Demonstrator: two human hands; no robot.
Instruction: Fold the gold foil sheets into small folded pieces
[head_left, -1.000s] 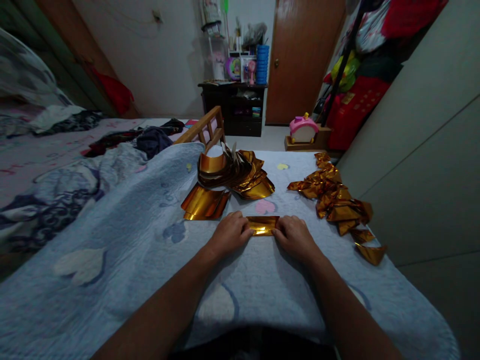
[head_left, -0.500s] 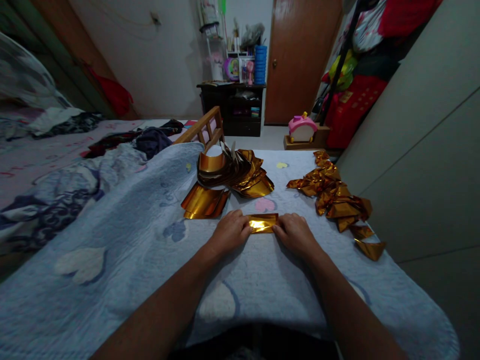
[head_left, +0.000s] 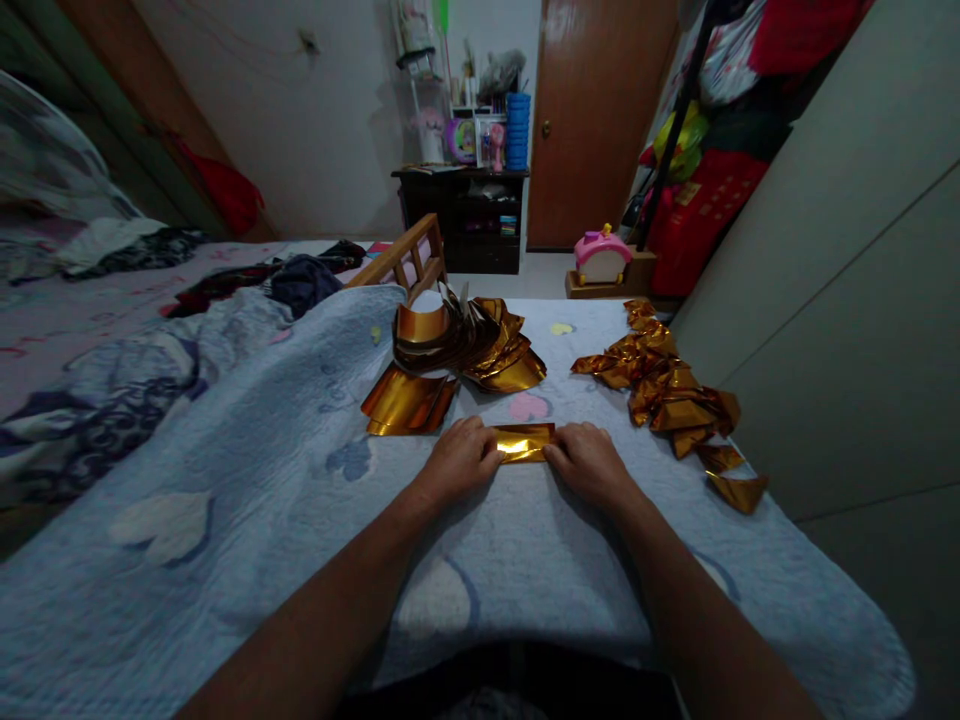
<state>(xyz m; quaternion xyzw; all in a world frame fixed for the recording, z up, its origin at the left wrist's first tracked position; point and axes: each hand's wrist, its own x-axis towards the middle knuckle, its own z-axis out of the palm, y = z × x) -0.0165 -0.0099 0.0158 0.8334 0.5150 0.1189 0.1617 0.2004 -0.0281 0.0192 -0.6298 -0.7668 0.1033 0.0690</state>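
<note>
A narrow folded strip of shiny gold foil paper (head_left: 524, 443) stretches between my two hands, just above or on the blue quilt. My left hand (head_left: 463, 455) is closed on its left end, thumb toward the strip. Its right end is pinched by my right hand (head_left: 587, 458). Beyond my left hand lies a fanned, curling stack of gold foil sheets (head_left: 412, 397). Over to the right is a heap of folded gold foil pieces (head_left: 667, 385), trailing toward the quilt's right edge. The fingertips under the strip are hidden.
A blue quilt (head_left: 300, 540) with heart shapes covers the surface. A wooden rail (head_left: 397, 252) rises at its far left, beside a bed strewn with clothes (head_left: 307, 285). A pale cabinet wall (head_left: 847, 330) borders the right. A pink toy (head_left: 602, 255) sits past the far edge.
Both hands keep their hold on the gold foil strip, with almost no movement. The whole view has shifted very slightly.
</note>
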